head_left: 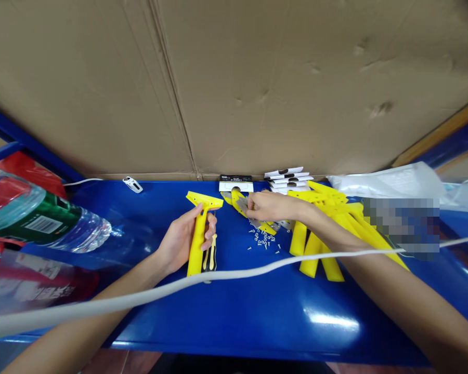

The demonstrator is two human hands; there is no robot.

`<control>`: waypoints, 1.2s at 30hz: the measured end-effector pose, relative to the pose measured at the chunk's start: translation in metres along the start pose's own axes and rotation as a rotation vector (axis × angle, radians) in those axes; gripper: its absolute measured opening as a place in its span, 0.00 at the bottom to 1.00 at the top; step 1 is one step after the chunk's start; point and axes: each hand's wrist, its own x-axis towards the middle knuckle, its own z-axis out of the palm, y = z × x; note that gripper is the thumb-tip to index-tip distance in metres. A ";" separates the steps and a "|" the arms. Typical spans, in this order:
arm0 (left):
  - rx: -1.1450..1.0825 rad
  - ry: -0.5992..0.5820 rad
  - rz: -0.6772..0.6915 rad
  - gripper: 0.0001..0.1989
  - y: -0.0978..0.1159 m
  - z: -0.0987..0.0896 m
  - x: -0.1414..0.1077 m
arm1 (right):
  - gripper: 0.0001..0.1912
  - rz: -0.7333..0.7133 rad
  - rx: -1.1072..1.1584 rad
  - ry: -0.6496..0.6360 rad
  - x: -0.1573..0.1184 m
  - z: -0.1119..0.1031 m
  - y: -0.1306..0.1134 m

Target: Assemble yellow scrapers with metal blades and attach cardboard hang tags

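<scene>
My left hand is closed round the handle of a yellow scraper, held upright with its wide head at the top. Beside its fingers is a tool with a black and cream handle; whether the hand also touches it I cannot tell. My right hand reaches into a small pile of yellow head pieces and grey metal plates. Its fingers are pinched together, and what they hold is hidden. Many small screws and nuts lie scattered just below that hand.
Yellow scraper handles are heaped under my right forearm. White card packs and a black-and-white box stand against the cardboard wall. A white cable crosses in front of both arms. Bottles lie at left, plastic bags at right.
</scene>
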 end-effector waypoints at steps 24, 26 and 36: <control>0.101 -0.041 -0.067 0.12 -0.003 0.007 -0.006 | 0.19 -0.311 0.722 0.321 -0.031 -0.033 -0.017; 0.129 -0.052 -0.085 0.13 -0.005 0.007 -0.006 | 0.18 -0.340 0.721 0.260 -0.030 -0.026 -0.022; 0.214 -0.146 -0.063 0.14 -0.003 0.015 -0.010 | 0.10 -0.364 0.582 0.185 -0.028 -0.004 -0.044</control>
